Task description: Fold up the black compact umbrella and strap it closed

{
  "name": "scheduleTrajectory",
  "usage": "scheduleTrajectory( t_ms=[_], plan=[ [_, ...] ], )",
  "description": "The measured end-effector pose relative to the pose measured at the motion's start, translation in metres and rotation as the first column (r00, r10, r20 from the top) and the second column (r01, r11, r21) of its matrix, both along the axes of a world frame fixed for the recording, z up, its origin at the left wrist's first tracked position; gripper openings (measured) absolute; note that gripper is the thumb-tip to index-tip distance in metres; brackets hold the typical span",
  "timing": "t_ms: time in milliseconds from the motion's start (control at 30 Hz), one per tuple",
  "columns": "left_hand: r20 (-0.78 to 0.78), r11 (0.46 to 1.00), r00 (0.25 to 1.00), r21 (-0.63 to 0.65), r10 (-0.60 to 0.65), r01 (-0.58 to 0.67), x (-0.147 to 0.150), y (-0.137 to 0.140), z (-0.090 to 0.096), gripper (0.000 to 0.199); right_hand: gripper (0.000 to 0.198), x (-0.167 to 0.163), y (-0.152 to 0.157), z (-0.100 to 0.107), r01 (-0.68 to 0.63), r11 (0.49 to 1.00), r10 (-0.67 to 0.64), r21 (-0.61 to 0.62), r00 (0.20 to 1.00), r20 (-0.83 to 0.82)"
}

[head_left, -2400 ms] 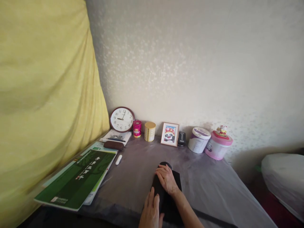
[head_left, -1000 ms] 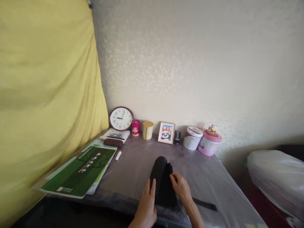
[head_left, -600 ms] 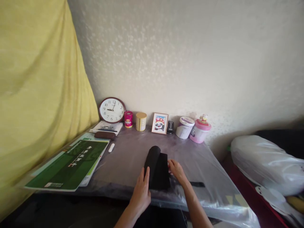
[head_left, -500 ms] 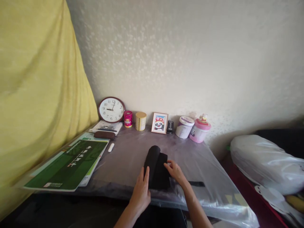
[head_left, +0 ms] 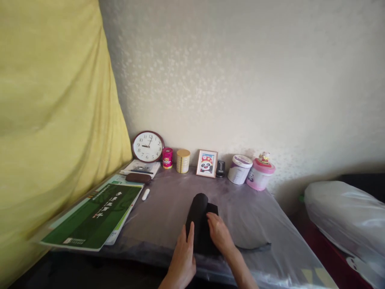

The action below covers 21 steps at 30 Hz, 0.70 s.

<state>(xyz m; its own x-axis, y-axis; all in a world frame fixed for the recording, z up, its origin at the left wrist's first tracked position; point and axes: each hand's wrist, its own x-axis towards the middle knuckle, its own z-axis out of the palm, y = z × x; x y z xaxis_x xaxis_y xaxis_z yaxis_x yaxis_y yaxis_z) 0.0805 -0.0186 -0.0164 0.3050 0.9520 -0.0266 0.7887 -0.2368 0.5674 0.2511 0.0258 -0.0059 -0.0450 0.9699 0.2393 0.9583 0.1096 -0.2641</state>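
A black cloth (head_left: 199, 206), partly rolled or folded, lies near the table's front edge, its rounded upper end pointing away from me. A flatter part of the cloth shows along its right side. My left hand (head_left: 183, 253) grips the cloth's left side, index finger up along it; the other fingertips are partly hidden. On the right part, my right hand (head_left: 220, 232) presses with bent fingers, the tips on the black material. A thin dark strip (head_left: 261, 247) lies on the table to the right of my right hand.
The table (head_left: 162, 220) has a clear plastic cover. At left lie a green book (head_left: 96, 216), a brown case (head_left: 138, 178) and a white stick-like item (head_left: 146, 194). Along the wall stand a clock (head_left: 148, 146), a picture frame (head_left: 207, 163) and several tubs. A plastic bag (head_left: 343, 212) is at right.
My right hand has moved from the cloth's right edge inward onto it, its fingers now more bent. My left hand stays on the left side. The view has shifted slightly.
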Motion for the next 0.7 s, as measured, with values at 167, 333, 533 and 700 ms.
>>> scheduleTrajectory(
  t_ms=[167, 333, 533, 700],
  plan=[
    [-0.039, 1.000, 0.999, -0.012, 0.012, -0.013, 0.001, 0.000, 0.003, 0.091, 0.054, -0.006, 0.022, -0.018, 0.110, 0.982, -0.081, -0.153, 0.980, 0.183],
    [-0.087, 0.999, 0.996, -0.033, 0.003, -0.005, 0.002, 0.000, 0.008, 0.094, 0.048, 0.013, 0.043, -0.016, 0.273, 0.961, -0.267, -0.050, 0.958, 0.102],
    [-0.218, 0.994, 0.976, -0.108, -0.022, -0.002, 0.009, -0.002, 0.028, 0.100, 0.057, -0.033, 0.056, -0.031, 0.238, 0.971, -0.224, 0.023, 0.940, -0.257],
    [-0.240, 0.997, 0.971, -0.074, 0.019, -0.038, 0.017, 0.000, 0.010, 0.072, 0.072, -0.068, 0.053, -0.016, 0.315, 0.947, -0.320, -0.060, 0.913, -0.255]
  ],
)
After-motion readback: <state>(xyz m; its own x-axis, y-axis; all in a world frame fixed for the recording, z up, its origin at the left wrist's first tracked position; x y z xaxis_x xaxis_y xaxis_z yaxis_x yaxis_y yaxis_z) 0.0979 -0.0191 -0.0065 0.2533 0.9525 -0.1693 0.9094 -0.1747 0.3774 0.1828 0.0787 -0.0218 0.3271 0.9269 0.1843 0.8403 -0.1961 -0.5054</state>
